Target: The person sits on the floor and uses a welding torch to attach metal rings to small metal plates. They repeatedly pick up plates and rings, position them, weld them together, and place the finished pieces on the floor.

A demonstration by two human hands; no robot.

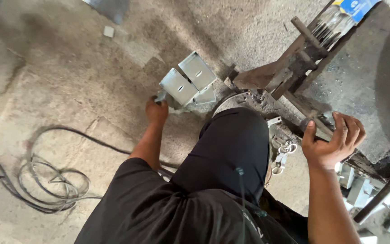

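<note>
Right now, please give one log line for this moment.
left hand: grips metal bracket on floor | right hand: grips workbench edge | cables: coiled left

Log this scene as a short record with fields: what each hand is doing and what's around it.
Left hand: closed on grey metal brackets above the concrete floor
Right hand: resting on the edge of a rusty metal bench, fingers curled
Near left: coiled cables
Near right: more brackets below the bench

A single head-worn camera looks steeply down, close over the person's torso, toward the concrete floor [68, 90].
</note>
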